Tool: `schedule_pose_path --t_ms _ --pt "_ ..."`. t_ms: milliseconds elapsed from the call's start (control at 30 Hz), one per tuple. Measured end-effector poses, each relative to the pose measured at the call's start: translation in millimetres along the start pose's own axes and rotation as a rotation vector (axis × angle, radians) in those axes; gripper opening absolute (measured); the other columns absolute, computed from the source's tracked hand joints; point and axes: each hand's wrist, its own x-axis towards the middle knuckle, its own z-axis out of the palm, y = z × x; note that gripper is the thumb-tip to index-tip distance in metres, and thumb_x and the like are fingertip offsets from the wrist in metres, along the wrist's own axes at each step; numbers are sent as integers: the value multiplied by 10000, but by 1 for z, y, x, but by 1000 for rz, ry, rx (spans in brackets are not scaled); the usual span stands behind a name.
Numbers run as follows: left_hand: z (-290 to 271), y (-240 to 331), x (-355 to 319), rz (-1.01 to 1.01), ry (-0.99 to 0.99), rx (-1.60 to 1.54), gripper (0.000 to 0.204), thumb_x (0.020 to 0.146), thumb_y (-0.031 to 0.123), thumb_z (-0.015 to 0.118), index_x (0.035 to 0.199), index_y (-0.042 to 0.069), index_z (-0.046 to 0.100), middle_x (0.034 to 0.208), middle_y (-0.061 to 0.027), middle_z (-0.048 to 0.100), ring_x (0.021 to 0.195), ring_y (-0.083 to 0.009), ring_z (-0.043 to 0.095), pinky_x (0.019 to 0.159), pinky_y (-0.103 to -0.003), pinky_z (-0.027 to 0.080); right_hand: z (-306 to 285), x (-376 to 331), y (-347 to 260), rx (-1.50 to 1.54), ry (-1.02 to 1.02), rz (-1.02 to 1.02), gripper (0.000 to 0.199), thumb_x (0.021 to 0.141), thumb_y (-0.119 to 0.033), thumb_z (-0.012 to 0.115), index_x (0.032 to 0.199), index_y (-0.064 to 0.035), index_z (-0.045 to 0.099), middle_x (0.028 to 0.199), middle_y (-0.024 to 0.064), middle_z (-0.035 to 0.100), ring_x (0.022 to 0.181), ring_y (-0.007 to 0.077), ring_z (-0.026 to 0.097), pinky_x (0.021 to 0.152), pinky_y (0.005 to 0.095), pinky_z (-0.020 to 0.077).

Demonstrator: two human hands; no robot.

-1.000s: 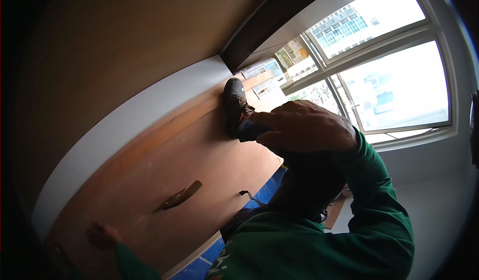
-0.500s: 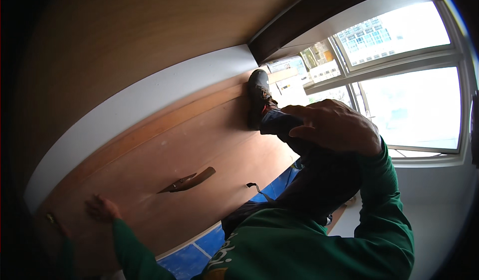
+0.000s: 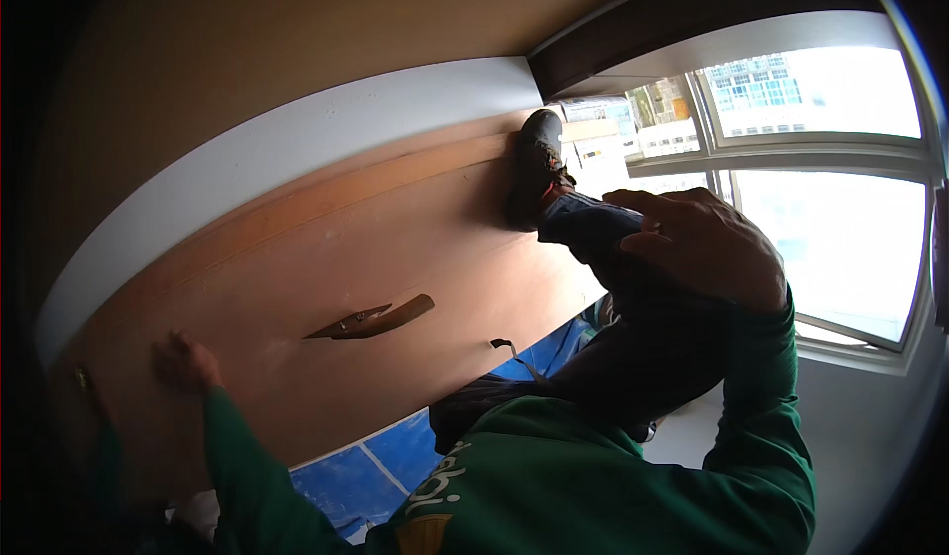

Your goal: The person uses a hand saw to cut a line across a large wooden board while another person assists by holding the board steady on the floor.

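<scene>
My left hand (image 3: 190, 362) lies against the large reddish-brown board (image 3: 465, 258) at the left, its fingers apart and holding nothing. My right hand (image 3: 707, 244), empty with fingers stretched out, rests on my raised right leg (image 3: 652, 308) near the knee. The dark shoe (image 3: 540, 165) of that leg stands at the board's far right end. On the board between my left hand and my leg lies a brown curved-handled tool (image 3: 390, 318) with a pointed tip; its exact kind is unclear. Neither hand touches it.
A wooden strip (image 3: 297, 199) and a white band (image 3: 297, 130) run along the board's far side. Blue floor covering (image 3: 351, 481) shows below its near edge. A dark strap (image 3: 506, 345) hangs by my lap. Windows (image 3: 830, 229) are at right. A dim green sleeve (image 3: 105, 461) appears far left, possibly reflected.
The view has shifted slightly, so the board, tool and windows sit differently in it. My right hand stays on my leg and my left hand stays at the board.
</scene>
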Motion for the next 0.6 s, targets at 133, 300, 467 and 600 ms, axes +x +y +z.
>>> schedule_pose_path --t_ms 133,300,467,600 --pt "19 10 -6 -173 78 -245 841 1081 712 425 1737 195 332 1765 -251 314 1646 -439 270 1345 -591 208 -18 7 -22 73 -158 217 524 1043 -475 695 1527 -283 639 1197 125 789 1231 336 698 1078 477 540" --pt "7 22 -8 -216 26 -244 901 1036 756 458 1730 193 346 1748 -271 331 1629 -461 296 1314 -609 258 3 0 -4 -24 -9 123 544 1018 -315 758 1545 -235 654 1035 115 808 968 251 777 913 420 601" --pt "11 14 -3 -199 54 -203 891 1032 755 454 1722 199 361 1760 -260 308 1625 -453 310 1314 -596 266 12 4 -5 -40 32 50 544 1006 -220 773 1537 -184 662 968 145 808 879 271 795 856 432 622" --pt "7 18 -7 -202 65 -225 891 1029 751 461 1722 201 358 1766 -262 295 1624 -452 312 1318 -591 257 8 15 -10 -4 -53 105 542 999 -188 770 1530 -175 664 990 152 811 915 288 800 884 451 624"
